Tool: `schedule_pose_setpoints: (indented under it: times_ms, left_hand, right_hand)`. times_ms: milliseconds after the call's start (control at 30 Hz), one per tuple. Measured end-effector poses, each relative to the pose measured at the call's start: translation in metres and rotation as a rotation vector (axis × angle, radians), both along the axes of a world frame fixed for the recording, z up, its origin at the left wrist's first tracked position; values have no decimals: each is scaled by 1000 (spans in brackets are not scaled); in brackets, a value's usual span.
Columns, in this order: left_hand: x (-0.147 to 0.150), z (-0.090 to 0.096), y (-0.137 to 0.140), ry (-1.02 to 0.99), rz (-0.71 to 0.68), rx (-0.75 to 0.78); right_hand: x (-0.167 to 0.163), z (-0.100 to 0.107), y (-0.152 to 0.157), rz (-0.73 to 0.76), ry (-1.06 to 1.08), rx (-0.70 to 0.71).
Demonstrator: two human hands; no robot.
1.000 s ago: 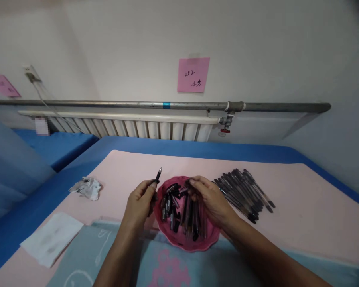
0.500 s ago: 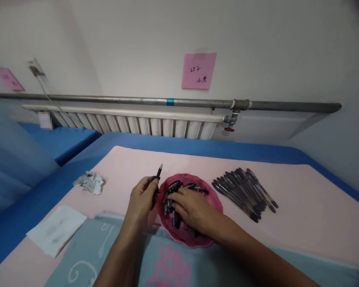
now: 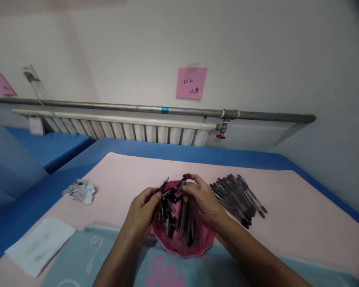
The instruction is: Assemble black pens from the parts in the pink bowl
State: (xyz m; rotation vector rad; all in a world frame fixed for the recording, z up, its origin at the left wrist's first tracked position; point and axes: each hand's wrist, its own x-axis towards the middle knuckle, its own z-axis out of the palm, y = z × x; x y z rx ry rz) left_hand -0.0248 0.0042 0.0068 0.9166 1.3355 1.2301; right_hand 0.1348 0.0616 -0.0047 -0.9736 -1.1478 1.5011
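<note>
Nearby, a crumpled tissue (image 3: 83, 192) and a row of capped pens (image 3: 231, 199) flank the pink scalloped basket (image 3: 187, 252), whose sides the hands partly hide. Down inside it half a second ago, the right hand (image 3: 202, 197) is now raised, pinching a dark pen cap (image 3: 182, 183), while the left hand (image 3: 143, 207) pinches an uncapped pen (image 3: 165, 183), tip up. Loose caps (image 3: 168, 223) lie in the basket beside pen barrels (image 3: 189, 225).

Pen caps (image 3: 168, 224) lie in the bowl (image 3: 189, 252); pens (image 3: 235, 199) lie right of it
</note>
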Motion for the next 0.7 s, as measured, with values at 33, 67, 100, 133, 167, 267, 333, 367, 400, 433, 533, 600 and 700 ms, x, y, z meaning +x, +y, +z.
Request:
schedule_pose_setpoints:
  times_ms: [33,67,100,133,167,267,333,367,400,433,533,600,700]
  left_hand:
    - [2,-2,-1,9,-40,-1]
    - [3,-4,-1,15,-73,7]
    - [4,-6,-1,19,-98,20]
    - [5,-9,-1,26,-114,37]
    - [6,-11,-1,34,-125,53]
    - [7,-16,0,71,-138,68]
    - [7,-17,0,85,-136,70]
    - [7,-17,0,86,-132,74]
    - [7,-16,-1,86,-127,78]
    - [7,-16,-1,85,-125,80]
    - [8,-14,-1,70,-123,70]
    - [8,-13,-1,70,-127,69]
    - [9,-13,-2,103,-142,76]
  right_hand:
    - [2,2,2,-27,72,-31]
    - [4,5,3,-52,123,-46]
    - [5,6,4,-69,158,-50]
    - [6,8,4,-79,181,-49]
    - [6,9,4,-83,198,-44]
    - [4,11,2,-62,214,-27]
    - [3,11,0,-43,199,-16]
    - [2,11,0,-41,188,-10]
    - [2,11,0,-51,183,-3]
    - [2,11,0,-72,183,5]
    - [3,11,1,-138,193,16]
    - [3,10,1,-128,177,19]
    - [1,8,-1,-73,125,43]
